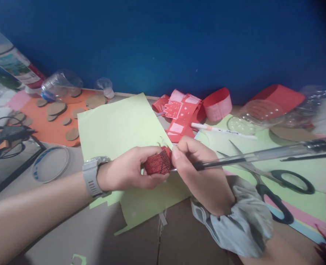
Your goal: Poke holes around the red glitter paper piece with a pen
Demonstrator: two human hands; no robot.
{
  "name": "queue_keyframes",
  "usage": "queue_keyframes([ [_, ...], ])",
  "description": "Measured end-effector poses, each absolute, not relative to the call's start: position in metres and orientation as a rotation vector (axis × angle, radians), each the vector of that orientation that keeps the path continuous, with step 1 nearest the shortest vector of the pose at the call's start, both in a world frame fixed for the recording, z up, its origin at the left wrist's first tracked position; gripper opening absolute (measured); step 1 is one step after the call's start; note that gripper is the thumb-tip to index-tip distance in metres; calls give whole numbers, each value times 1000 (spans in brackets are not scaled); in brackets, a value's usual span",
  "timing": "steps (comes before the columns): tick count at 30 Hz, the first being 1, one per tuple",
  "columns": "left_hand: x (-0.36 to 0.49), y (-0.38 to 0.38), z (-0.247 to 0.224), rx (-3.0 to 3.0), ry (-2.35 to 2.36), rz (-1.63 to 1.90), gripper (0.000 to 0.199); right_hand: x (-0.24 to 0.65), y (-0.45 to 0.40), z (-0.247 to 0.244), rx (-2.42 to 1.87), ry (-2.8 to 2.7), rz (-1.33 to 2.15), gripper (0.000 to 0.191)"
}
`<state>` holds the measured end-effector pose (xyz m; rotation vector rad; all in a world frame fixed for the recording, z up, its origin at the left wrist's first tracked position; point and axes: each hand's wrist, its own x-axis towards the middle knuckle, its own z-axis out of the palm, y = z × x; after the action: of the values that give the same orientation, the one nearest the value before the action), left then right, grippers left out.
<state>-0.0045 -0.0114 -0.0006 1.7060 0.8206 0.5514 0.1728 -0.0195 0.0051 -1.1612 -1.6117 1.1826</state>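
My left hand (pixel 136 167), with a grey watch at its wrist, is closed round a small red piece with a dark crosshatch pattern (pixel 157 162). My right hand (pixel 194 165) grips a clear-barrelled pen (pixel 251 156). The pen's tip points left at the red piece, and its far end runs past the right edge of the view. Thumb and forefinger of this hand press together close to the red piece; whether they pinch a bit of it, I cannot tell. Beneath both hands lies a light green paper sheet (pixel 118 125) with a cut lower edge.
Red and pink paper strips (pixel 179 110) lie behind my hands, beside a white marker (pixel 223 130). Black-handled scissors (pixel 259 176) rest open at the right. Cardboard discs (pixel 56 108) sit on orange paper (pixel 41 125) at the left, near a tape roll (pixel 67 160). A blue wall (pixel 157 44) stands behind.
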Motion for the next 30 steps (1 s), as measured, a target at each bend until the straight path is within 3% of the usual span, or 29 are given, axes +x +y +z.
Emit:
queue_keyframes([
  [30,-4,-10,0,1746,820,534,12,173,-20,6,-1165,-1597,1186,30],
])
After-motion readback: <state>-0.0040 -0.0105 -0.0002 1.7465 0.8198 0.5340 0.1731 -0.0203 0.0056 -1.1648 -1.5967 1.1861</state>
